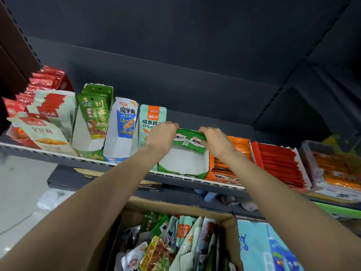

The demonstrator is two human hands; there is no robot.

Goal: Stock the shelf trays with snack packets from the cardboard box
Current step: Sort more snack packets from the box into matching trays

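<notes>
A dark metal shelf (58,155) runs across the aisle, lined with open display trays, as a person reaches up with both bare arms to stock it. Below, an open cardboard box (232,229) sits heaped with mixed snack packets (156,253), its near flap partly hidden by the left forearm.

Both hands meet at the back of a green tray (183,169), whose white floor lies bare in front of them. The left hand (162,133) curls its fingers over the left end of a small stack of green packets (188,139); the right hand (214,139) grips the right end, fingers bent over the top edge. The stack stands tilted against the tray's rear wall, held between the two hands.

Just right of the green tray, an orange tray (230,163) is packed with orange packets, its left side crossed by the right wrist. Beyond it sits a red tray (281,165), also full. To the left stand a pale teal packet (150,124), touching the left hand's knuckles, then a blue-and-white carton (125,122), a tall green carton (95,114), and white-and-red mushroom packets (43,124) near the shelf's end.
</notes>
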